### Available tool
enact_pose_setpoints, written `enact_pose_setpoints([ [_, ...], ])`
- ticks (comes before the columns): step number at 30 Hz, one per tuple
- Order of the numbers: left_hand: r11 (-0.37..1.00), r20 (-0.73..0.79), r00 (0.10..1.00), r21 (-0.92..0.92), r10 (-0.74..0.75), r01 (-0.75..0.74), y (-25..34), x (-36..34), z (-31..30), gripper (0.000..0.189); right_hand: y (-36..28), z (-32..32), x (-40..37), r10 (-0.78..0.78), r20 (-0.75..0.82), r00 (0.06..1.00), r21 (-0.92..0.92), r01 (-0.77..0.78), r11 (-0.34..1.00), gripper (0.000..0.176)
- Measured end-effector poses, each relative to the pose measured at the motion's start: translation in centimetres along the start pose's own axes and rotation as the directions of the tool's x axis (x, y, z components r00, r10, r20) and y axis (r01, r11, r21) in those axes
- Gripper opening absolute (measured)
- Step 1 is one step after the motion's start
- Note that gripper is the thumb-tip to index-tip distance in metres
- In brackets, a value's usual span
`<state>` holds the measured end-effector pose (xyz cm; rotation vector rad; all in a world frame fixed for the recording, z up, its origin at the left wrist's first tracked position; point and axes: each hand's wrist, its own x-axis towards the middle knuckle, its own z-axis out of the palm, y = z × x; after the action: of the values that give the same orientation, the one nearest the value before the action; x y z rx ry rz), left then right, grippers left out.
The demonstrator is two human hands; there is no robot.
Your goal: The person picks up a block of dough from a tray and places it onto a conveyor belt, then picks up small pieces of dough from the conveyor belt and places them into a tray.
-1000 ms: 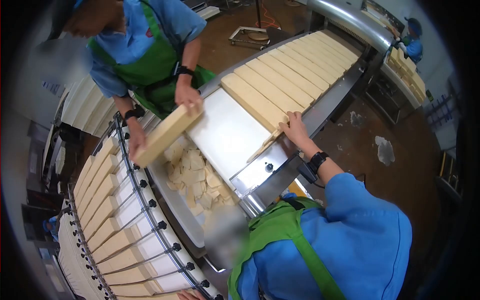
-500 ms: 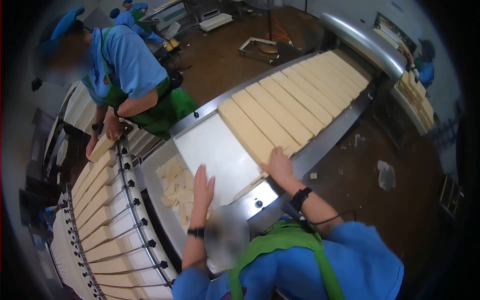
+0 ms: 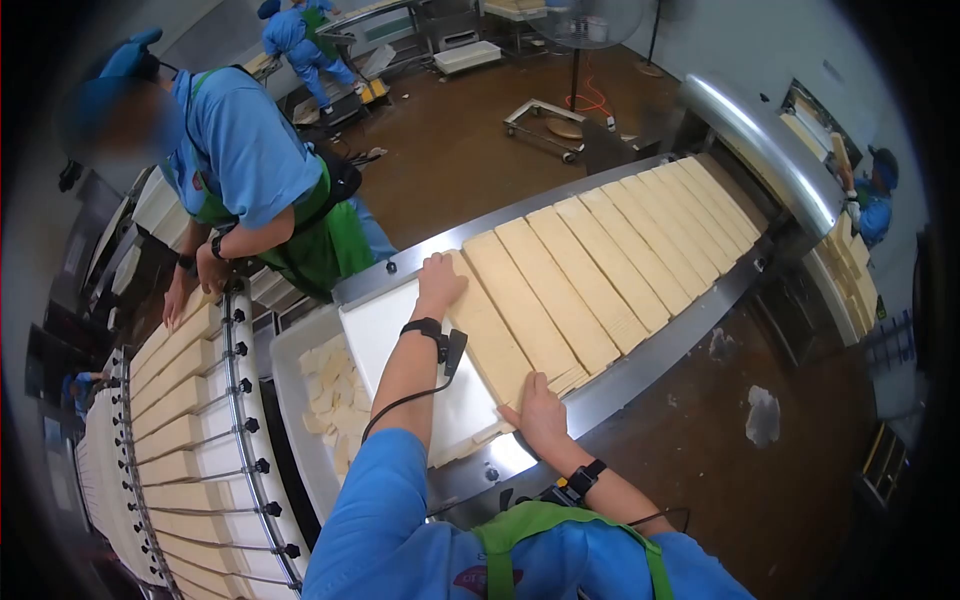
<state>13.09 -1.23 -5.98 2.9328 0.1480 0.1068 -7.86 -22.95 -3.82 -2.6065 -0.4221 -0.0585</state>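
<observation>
A row of long pale-yellow stacks [image 3: 580, 265] lies side by side across the metal-edged conveyor. My left hand [image 3: 440, 284] holds the far end of the front stack [image 3: 487, 325], its fingers bent over the edge. At the near end of that same stack, my right hand [image 3: 540, 411] grips the corner, with the thumb on the side facing the bare white belt [image 3: 455, 400]. The front stack lies flat, close beside the one behind it. Some thin loose pieces stick out near my right hand.
A tub [image 3: 290, 375] of pale scraps sits left of the belt. Farther left, a co-worker [image 3: 245, 150] bends over a second line [image 3: 165, 470] with rods and black knobs. A rounded metal cover [image 3: 765, 150] spans the conveyor's far end. Other people work in the background.
My left hand has moved from above the white belt to the far end of the front stack and taken hold. My right hand stays at the near end. The view has shifted.
</observation>
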Motion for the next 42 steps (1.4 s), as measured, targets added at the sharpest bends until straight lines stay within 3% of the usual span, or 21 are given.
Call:
enact_pose_setpoints([
  [3, 0.988, 0.077, 0.989, 0.099, -0.126, 0.118, -2.8, -1.5, -1.6, 0.048, 0.2, 0.0, 0.1, -0.052, 0.052, 0.997, 0.049, 0.05, 0.998, 0.058],
  [5, 0.94, 0.146, 0.933, 0.148, -0.329, 0.308, -5.0, -4.5, -4.6, 0.051, 0.0, -0.2, 0.8, -0.118, 0.149, 0.982, 0.095, 0.105, 0.99, 0.062],
  [7, 0.884, 0.086, 0.887, 0.165, -0.454, 0.437, -7.9, -9.0, -6.9, 0.056, -0.1, -0.5, 1.6, -0.176, 0.224, 0.958, 0.156, 0.143, 0.977, 0.068],
  [9, 0.909, 0.16, 0.896, 0.108, -0.415, 0.402, -11.7, -13.8, -9.0, 0.06, -0.2, -0.6, 2.6, -0.23, 0.278, 0.933, 0.231, 0.168, 0.958, 0.077],
  [10, 0.901, 0.114, 0.908, -0.13, -0.402, 0.415, -13.3, -16.7, -8.2, 0.058, -0.1, 0.0, 3.1, -0.147, 0.414, 0.898, 0.24, 0.049, 0.97, 0.086],
  [12, 0.747, 0.007, 0.908, -0.565, -0.42, 0.35, -16.8, -22.2, -5.6, 0.056, -0.8, 1.6, 4.0, -0.163, 0.407, 0.899, 0.159, 0.106, 0.982, 0.085],
  [15, 0.26, -0.049, 0.742, -0.95, -0.668, 0.171, -18.7, -28.9, -2.3, 0.049, -4.0, 2.4, 5.0, -0.28, 0.369, 0.886, 0.167, 0.233, 0.958, 0.081],
  [16, 0.241, -0.033, 0.718, -0.952, -0.695, 0.19, -18.0, -31.1, -4.7, 0.047, -5.7, 2.7, 4.7, -0.337, 0.352, 0.873, 0.193, 0.284, 0.939, 0.08],
  [19, 0.34, -0.266, 0.596, -0.94, -0.757, 0.012, -20.1, -39.3, -9.1, 0.044, -12.1, 3.9, 2.0, -0.486, 0.231, 0.843, 0.257, 0.429, 0.866, 0.074],
  [21, 0.5, -0.392, 0.414, -0.845, -0.822, 0.192, -22.6, -46.1, -11.9, 0.044, -17.4, 3.2, -1.2, -0.57, 0.308, 0.762, 0.402, 0.438, 0.804, 0.075],
  [22, 0.447, -0.364, 0.322, -0.862, -0.874, 0.24, -21.6, -48.9, -15.7, 0.042, -19.7, 3.1, -2.9, -0.624, 0.35, 0.699, 0.497, 0.426, 0.756, 0.075],
  [24, 0.501, -0.477, 0.161, -0.787, -0.864, 0.361, -23.0, -55.6, -19.3, 0.024, -23.6, 3.4, -6.2, -0.725, 0.389, 0.569, 0.705, 0.322, 0.632, 0.066],
  [26, 0.482, -0.486, 0.067, -0.823, -0.872, 0.302, -28.1, -63.8, -18.9, 0.022, -26.4, 5.8, -10.2, -0.811, 0.363, 0.459, 0.791, 0.309, 0.528, 0.055],
  [27, 0.443, -0.444, 0.061, -0.853, -0.894, 0.278, -28.9, -66.4, -19.6, 0.024, -27.9, 6.6, -12.1, -0.847, 0.342, 0.407, 0.828, 0.295, 0.476, 0.049],
  [29, 0.359, -0.356, 0.058, -0.907, -0.933, 0.219, -30.4, -70.9, -20.5, 0.029, -31.2, 6.4, -15.9, -0.818, 0.474, 0.325, 0.828, 0.15, 0.54, 0.041],
  [30, 0.349, -0.353, 0.048, -0.883, -0.935, 0.314, -31.9, -73.2, -19.8, 0.029, -32.6, 6.5, -17.5, -0.796, 0.534, 0.284, 0.815, 0.079, 0.574, 0.037],
  [33, 0.407, -0.372, 0.215, -0.582, -0.903, 0.704, -35.0, -77.1, -18.6, 0.029, -35.0, 8.9, -21.9, -0.83, 0.507, 0.234, 0.85, 0.022, 0.526, 0.034],
  [34, 0.479, -0.389, 0.303, -0.518, -0.87, 0.709, -35.8, -77.6, -18.7, 0.032, -35.6, 9.1, -23.1, -0.8, 0.558, 0.222, 0.829, -0.098, 0.551, 0.032],
  [37, 0.438, -0.199, 0.391, -0.371, -0.899, 0.818, -38.5, -78.1, -19.0, 0.035, -37.5, 9.0, -23.7, -0.832, 0.499, 0.245, 0.857, 0.004, 0.515, 0.031],
  [41, 0.646, -0.035, 0.651, 0.094, -0.758, 0.757, -39.5, -78.6, -21.7, 0.037, -39.7, 8.1, -24.2, -0.852, 0.445, 0.275, 0.868, 0.103, 0.486, 0.032],
  [42, 0.68, -0.125, 0.697, 0.153, -0.706, 0.717, -39.5, -79.0, -22.0, 0.036, -40.0, 8.0, -24.3, -0.849, 0.451, 0.277, 0.857, 0.13, 0.498, 0.033],
])
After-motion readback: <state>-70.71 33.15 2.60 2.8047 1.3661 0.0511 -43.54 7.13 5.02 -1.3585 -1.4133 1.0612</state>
